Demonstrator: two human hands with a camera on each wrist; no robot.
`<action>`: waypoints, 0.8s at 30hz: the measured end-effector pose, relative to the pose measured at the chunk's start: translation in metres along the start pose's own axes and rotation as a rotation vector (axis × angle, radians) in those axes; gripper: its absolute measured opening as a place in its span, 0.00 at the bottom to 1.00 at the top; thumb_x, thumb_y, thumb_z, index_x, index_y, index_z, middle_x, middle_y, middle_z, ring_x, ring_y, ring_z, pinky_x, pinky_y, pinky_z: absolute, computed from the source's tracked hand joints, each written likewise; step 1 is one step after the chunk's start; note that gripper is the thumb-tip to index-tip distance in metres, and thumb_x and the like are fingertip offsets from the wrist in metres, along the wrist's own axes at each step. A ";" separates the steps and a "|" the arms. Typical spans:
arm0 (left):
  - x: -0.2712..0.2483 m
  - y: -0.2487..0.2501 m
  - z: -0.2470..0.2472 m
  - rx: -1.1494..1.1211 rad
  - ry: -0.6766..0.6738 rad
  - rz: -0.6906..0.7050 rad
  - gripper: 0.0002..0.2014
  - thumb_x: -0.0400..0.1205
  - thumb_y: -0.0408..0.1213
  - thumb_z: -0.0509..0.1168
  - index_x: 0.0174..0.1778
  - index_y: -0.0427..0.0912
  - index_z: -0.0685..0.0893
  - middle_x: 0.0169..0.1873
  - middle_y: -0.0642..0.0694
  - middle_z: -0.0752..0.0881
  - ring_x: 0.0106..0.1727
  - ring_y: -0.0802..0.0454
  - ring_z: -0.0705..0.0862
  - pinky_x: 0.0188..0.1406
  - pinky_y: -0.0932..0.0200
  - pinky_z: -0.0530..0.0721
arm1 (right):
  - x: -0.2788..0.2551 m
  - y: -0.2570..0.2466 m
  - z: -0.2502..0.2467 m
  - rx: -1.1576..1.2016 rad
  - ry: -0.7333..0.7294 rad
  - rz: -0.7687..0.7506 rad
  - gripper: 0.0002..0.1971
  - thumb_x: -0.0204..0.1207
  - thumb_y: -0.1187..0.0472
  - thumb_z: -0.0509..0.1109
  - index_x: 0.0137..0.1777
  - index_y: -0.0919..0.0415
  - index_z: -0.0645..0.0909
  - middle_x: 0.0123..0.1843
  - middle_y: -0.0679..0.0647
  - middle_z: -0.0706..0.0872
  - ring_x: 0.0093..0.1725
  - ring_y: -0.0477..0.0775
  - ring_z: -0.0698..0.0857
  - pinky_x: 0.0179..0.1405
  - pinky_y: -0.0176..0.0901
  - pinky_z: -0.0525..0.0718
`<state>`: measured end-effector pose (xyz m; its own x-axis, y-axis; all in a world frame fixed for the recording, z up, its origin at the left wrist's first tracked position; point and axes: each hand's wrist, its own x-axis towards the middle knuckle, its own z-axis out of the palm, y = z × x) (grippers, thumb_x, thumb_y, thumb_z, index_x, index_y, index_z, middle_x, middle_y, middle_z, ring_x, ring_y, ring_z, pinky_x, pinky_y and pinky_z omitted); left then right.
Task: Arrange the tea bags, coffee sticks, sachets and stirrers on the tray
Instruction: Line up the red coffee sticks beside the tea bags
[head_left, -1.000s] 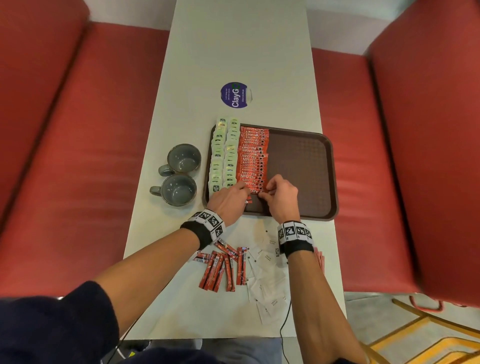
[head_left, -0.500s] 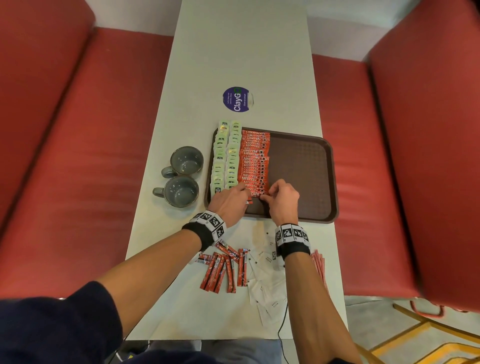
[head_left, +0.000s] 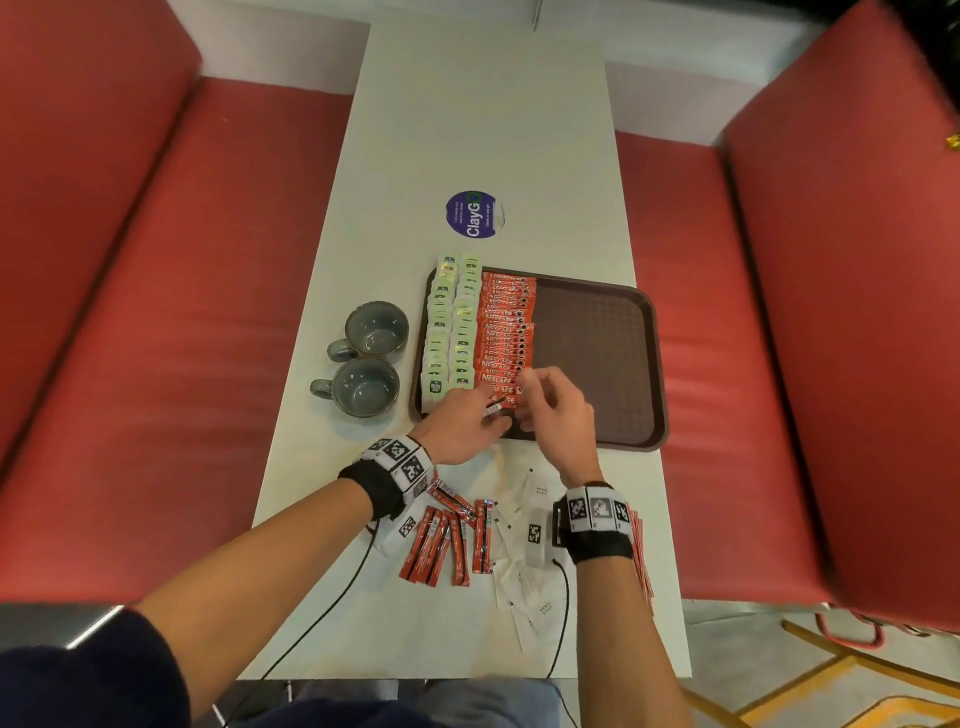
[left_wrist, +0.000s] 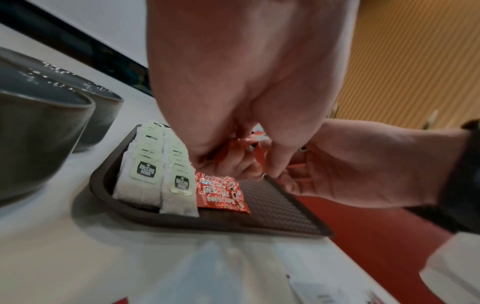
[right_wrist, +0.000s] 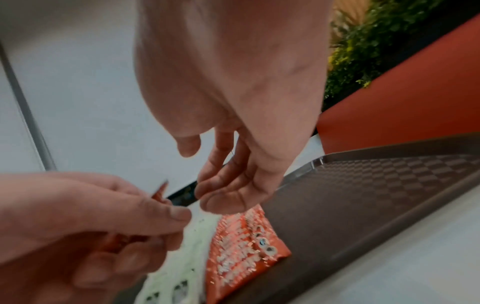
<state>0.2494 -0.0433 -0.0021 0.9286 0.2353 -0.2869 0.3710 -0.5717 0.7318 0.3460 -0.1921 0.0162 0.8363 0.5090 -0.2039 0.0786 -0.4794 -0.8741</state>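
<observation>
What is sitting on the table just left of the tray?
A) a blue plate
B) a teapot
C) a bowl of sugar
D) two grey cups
D: two grey cups stand side by side on the white table, just outside the left rim of the brown tray, next to the rows of tea bags.
</observation>
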 end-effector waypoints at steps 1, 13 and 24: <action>-0.005 0.003 -0.002 -0.013 -0.012 0.015 0.16 0.90 0.42 0.68 0.73 0.45 0.81 0.47 0.51 0.88 0.44 0.52 0.87 0.41 0.57 0.80 | -0.007 -0.006 0.000 0.055 -0.050 0.029 0.14 0.89 0.38 0.72 0.54 0.47 0.89 0.44 0.50 0.95 0.45 0.50 0.95 0.48 0.51 0.95; -0.051 -0.002 -0.026 -0.270 0.005 0.101 0.11 0.93 0.47 0.66 0.51 0.48 0.90 0.37 0.52 0.91 0.37 0.58 0.86 0.43 0.57 0.86 | -0.042 -0.007 -0.018 0.413 -0.179 0.030 0.05 0.91 0.63 0.74 0.58 0.65 0.88 0.45 0.60 0.90 0.43 0.58 0.86 0.46 0.51 0.89; -0.052 0.003 -0.028 -0.290 0.202 0.111 0.23 0.80 0.46 0.83 0.72 0.54 0.92 0.57 0.59 0.90 0.55 0.65 0.88 0.57 0.68 0.86 | -0.042 -0.004 -0.014 0.388 -0.141 0.043 0.08 0.81 0.67 0.84 0.54 0.64 0.88 0.49 0.65 0.94 0.48 0.65 0.95 0.58 0.62 0.94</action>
<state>0.2019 -0.0351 0.0327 0.9320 0.3513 -0.0889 0.2230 -0.3627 0.9048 0.3183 -0.2213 0.0339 0.7495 0.6002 -0.2792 -0.1881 -0.2113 -0.9592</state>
